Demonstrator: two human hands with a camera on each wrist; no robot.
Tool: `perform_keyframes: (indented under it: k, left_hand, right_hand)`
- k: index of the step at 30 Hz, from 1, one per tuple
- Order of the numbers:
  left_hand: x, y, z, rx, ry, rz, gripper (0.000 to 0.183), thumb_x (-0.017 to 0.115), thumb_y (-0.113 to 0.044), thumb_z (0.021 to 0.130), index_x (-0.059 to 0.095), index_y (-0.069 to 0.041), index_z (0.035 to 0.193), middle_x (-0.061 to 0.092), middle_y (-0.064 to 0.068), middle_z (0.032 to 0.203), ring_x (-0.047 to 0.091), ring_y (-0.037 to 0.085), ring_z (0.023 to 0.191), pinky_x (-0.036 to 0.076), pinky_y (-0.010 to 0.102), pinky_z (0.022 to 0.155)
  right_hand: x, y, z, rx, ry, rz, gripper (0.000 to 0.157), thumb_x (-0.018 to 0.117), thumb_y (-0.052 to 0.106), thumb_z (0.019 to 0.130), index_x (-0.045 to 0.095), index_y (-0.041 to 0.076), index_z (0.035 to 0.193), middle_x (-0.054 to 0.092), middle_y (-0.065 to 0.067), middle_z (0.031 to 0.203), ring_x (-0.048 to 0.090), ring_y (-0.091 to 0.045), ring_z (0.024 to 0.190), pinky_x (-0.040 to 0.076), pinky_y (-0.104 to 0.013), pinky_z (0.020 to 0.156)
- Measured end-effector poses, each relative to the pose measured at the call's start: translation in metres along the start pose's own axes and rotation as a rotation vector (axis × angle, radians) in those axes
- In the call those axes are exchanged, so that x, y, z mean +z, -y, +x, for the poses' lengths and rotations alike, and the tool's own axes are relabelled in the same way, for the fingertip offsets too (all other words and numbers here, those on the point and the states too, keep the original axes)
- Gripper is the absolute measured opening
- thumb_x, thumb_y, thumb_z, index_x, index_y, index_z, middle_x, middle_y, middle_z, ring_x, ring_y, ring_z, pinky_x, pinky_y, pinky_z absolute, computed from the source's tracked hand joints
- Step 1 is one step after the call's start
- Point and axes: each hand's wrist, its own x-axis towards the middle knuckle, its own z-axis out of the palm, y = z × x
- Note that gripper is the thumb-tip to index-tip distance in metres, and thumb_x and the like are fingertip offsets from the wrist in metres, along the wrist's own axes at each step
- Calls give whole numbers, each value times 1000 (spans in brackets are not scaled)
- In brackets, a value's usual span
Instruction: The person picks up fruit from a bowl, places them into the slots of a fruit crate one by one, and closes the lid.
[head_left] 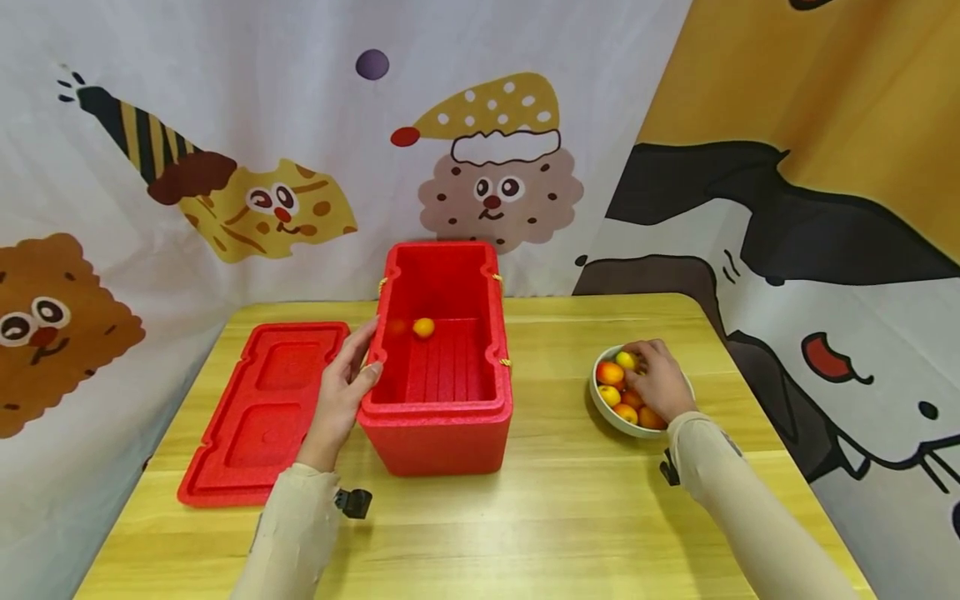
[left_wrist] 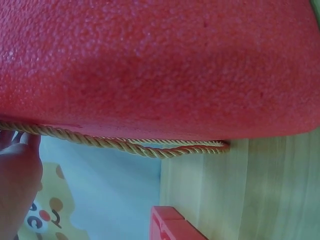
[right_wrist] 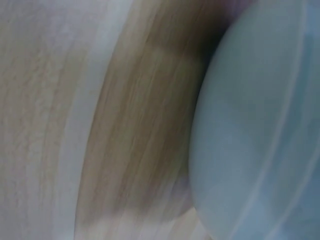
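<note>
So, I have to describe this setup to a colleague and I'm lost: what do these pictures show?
There is no machine, just a person's left hand and right hand. The wide picture comes from a camera on the head; the others come from one on each wrist. On the table are a red box with a small orange fruit inside, a red lid and a bowl of fruits. The left hand holds the box's rim; the right reaches into the bowl, though whether it grips a fruit is unclear.
</note>
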Motion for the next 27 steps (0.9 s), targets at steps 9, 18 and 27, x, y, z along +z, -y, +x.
perform_keyframes:
  k: [9, 18, 27]
  left_hand:
    - [-2, -1, -1, -9, -14, 19, 56, 52, 3, 96, 40, -7, 150, 36, 7, 153, 34, 25, 138, 44, 24, 98]
    - [-1, 0, -2, -9, -11, 24, 56, 53, 4, 96, 41, -6, 150, 36, 9, 153, 34, 26, 138, 43, 23, 99]
    - [0, -1, -1, 6, -9, -5, 57, 52, 8, 94, 40, -3, 149, 36, 10, 152, 33, 25, 139, 41, 23, 101]
  right_hand:
    - [-2, 5, 4, 16, 14, 23, 36, 64, 3, 91, 56, 2, 126, 45, -18, 122, 53, -41, 113, 41, -56, 100]
    - [-8, 5, 1, -27, -6, 40, 36, 67, 4, 90, 56, -2, 125, 47, -20, 119, 53, -41, 108, 44, -56, 95]
    - [-22, 18, 5, -81, -86, 127, 39, 68, 4, 90, 57, -5, 126, 48, -20, 118, 51, -37, 109, 46, -53, 95]
